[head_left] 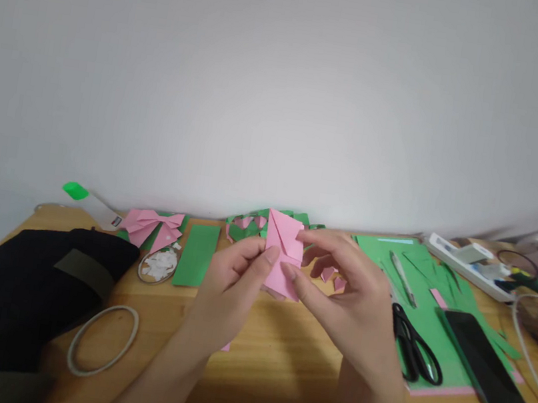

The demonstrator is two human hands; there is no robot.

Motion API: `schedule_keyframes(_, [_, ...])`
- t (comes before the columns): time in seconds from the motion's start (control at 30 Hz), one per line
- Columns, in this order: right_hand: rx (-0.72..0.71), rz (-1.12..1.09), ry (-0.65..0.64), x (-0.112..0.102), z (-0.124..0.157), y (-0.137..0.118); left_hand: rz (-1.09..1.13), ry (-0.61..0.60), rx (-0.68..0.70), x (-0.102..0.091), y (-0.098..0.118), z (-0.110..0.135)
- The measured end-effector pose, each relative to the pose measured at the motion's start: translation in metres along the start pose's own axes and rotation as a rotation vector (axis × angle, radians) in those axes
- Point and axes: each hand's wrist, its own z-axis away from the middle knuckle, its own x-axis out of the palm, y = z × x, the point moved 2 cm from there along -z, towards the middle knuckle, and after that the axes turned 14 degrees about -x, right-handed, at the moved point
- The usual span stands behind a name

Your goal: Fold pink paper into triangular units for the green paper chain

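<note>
A folded piece of pink paper (284,247) is held up above the table, with a slanting flap across its upper part. My left hand (239,284) pinches its left edge, thumb in front and the other fingers behind. On the right side, the thumb of my right hand (349,291) presses on the paper's lower part, while the index fingertip meets its edge higher up. The remaining fingers of that hand are curled. Behind the paper, green and pink cut-paper pieces (246,221) lie by the wall, partly hidden by it.
Left: a pink paper bow (152,228), a green paper strip (196,255), a dish of white scraps (158,266), a white ring (102,341) and dark cloth (34,281). Right: scissors (413,348), a pen (403,279) and a phone (486,369) on green sheets (439,382), plus a power strip (472,265).
</note>
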Motion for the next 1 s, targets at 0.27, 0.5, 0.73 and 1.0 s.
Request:
schedule_keyframes(0.27, [0.015,0.065,0.066,-0.0009,0.002,-0.0032,-0.112,0.043,0.01,-0.0006,-0.0001,0.0026])
schedule_keyframes(0.5, [0.002,0.074,0.093,0.0008,0.0022,-0.0032,-0.09,0.061,-0.021,-0.0005,0.0023,0.0043])
schedule_keyframes(0.73, [-0.002,0.073,0.106,0.0009,0.0029,-0.0019,-0.078,0.061,-0.021,0.0005,0.0032,0.0019])
schedule_keyframes(1.0, [-0.013,0.076,0.102,-0.0004,0.0031,-0.0027,-0.09,0.065,-0.008,-0.0015,0.0034,0.006])
